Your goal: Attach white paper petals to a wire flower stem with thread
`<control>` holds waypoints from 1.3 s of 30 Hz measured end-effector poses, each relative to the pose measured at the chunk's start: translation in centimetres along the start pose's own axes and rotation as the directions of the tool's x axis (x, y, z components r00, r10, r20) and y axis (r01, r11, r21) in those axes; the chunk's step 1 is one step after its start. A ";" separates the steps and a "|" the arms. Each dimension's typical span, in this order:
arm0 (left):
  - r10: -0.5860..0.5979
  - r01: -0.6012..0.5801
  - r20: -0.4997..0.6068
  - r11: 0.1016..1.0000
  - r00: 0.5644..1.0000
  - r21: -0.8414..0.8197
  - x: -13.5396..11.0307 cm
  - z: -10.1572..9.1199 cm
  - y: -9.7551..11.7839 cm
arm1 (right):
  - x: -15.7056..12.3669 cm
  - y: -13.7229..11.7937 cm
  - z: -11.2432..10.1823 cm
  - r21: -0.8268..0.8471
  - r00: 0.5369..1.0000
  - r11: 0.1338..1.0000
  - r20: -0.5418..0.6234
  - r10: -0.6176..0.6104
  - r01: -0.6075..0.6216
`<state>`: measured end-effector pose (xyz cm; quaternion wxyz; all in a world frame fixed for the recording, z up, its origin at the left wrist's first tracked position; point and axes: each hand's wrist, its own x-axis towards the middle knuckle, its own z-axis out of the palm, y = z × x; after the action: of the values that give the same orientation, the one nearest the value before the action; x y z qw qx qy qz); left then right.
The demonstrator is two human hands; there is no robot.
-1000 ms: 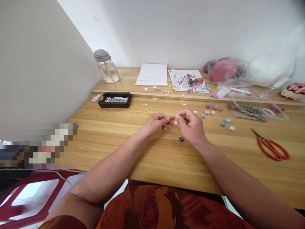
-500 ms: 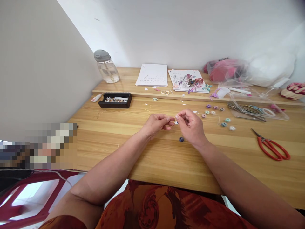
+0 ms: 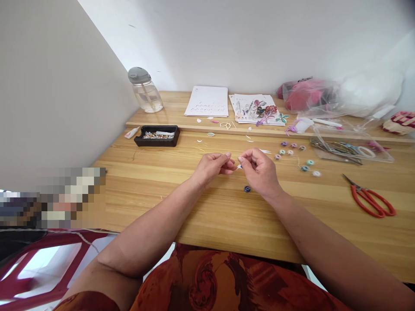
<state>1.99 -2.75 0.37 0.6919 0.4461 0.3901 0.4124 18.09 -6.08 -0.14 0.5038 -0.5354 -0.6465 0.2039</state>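
I see both hands raised just above the wooden table (image 3: pixel 201 207), fingertips meeting near its middle. My left hand (image 3: pixel 212 167) is curled, thumb and forefinger pinched together; my right hand (image 3: pixel 259 170) is likewise curled, its thumb and forefinger pinching a small white piece (image 3: pixel 239 166) that sits in the narrow gap between the two hands. Whether the left fingers actually grip that same piece I cannot tell; it is too small. A dark blue bobbin (image 3: pixel 247 188) lies flat on the table just below the right hand, apart from it. To the right, a loose scatter of small thread bobbins (image 3: pixel 293 153), purple, pink, teal and white, lies near the raised back shelf. Red-handled scissors (image 3: pixel 369 199) rest well apart to the right. A black tray (image 3: pixel 157 135) of small mixed bits sits at the left, a small white tube (image 3: pixel 131 133) just beside it. On the shelf: a clear water bottle (image 3: pixel 145 91), white sheets (image 3: pixel 207 101), and sheets bearing colourful wire flowers (image 3: pixel 259 110).
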 end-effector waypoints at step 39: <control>-0.099 0.078 0.158 0.987 0.982 0.138 -0.5 0.3 0.2 | -0.2 0.5 0.0 -0.105 0.995 0.990 0.000 -0.099 0.098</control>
<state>2.04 -3.26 0.78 0.7086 0.5052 0.3774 0.3165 18.28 -6.04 -0.61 0.4861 -0.5291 -0.6806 0.1432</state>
